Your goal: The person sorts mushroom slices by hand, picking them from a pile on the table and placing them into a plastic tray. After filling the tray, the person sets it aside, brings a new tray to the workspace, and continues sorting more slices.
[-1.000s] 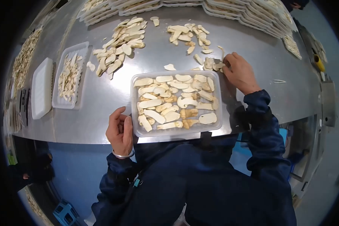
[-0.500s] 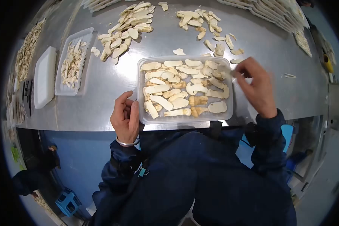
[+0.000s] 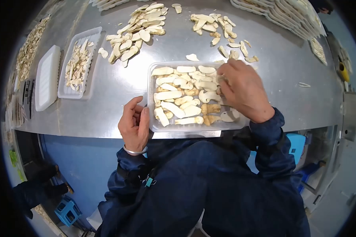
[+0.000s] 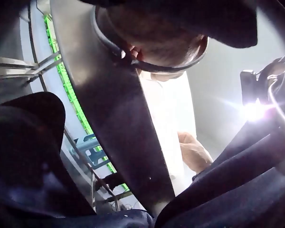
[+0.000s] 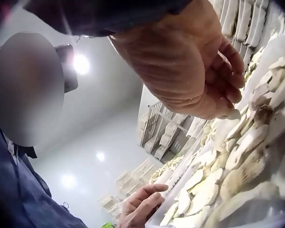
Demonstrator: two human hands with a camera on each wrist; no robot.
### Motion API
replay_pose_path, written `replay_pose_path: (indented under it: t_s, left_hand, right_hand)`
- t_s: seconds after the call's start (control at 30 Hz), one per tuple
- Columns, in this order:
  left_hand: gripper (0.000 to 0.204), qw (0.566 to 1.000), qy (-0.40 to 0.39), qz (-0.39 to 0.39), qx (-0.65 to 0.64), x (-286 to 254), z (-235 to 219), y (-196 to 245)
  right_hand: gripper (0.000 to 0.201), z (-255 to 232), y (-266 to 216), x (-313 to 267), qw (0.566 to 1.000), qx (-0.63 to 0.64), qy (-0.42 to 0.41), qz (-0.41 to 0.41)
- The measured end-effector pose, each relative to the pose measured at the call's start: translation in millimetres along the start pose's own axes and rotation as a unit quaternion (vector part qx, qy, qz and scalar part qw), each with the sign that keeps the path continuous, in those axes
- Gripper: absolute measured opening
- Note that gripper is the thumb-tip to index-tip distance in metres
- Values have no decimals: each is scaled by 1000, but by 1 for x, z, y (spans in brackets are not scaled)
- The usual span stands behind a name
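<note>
From the head camera, a clear tray [image 3: 151,100] stands at the near edge of the steel worktop [image 3: 110,94], its long axis going left to right. It is filled with pale mushroom slices [image 3: 174,94], most lying lengthwise across it. The left hand [image 3: 133,125] rests with relaxed fingers against the left wall of the tray. The right hand [image 3: 243,90] is over the right part of the tray, fingers bent down onto the slices. A second tray [image 3: 91,39] with smaller pieces is at far left.

The left wrist camera shows only the worktop edge; the fingers are hidden.

In the right wrist camera, the right fingers [image 5: 228,71] curl above the slices; if they pinch one, I cannot tell.
</note>
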State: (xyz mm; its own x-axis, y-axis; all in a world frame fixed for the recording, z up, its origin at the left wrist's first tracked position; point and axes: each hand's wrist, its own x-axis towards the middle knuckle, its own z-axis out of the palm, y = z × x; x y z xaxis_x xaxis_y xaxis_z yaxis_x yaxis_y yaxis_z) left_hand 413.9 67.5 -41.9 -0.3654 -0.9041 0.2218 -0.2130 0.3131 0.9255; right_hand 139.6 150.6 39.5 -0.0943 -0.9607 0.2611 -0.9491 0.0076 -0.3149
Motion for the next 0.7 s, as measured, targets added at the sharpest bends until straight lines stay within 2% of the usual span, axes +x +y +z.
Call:
replay_pose_path:
  t_s: [0.1,0.2,0.27,0.33,0.4,0.47,0.5,0.53,0.6,0.7]
  left_hand:
    - [28,1000,-11,0,10,1,-2,2]
    - [29,999,-33,-18,26,1,-4,7]
    - [29,1000,-24,-8,15,2,-1,6]
    - [29,1000,-17,-1,10,1,-1,3]
    - [29,1000,-2,5,25,1,0,1]
    - [27,997,12,61,52,1,2,-14]
    - [26,998,15,17,54,1,1,1]
    - [28,999,-3,36,40,1,0,-4]
    - [28,997,-2,63,55,4,-3,2]
    - [29,995,-6,71,73,5,-6,4]
  right_hand:
    - [8,-18,34,-9,994,11,70,83]
    - [16,-37,96,-20,981,-67,53,174]
    - [20,-41,109,-18,978,-82,14,190]
    - [23,-39,118,-15,981,-61,-16,182]
    - [26,-22,129,-4,990,6,-35,138]
    - [26,-3,148,-7,995,-9,-3,98]
    - [25,2,164,-7,995,-37,-33,91]
    - [18,1,156,-6,992,-21,-34,118]
    - [11,0,148,-3,992,-30,-27,118]
    - [11,-2,161,-5,988,-13,-54,143]
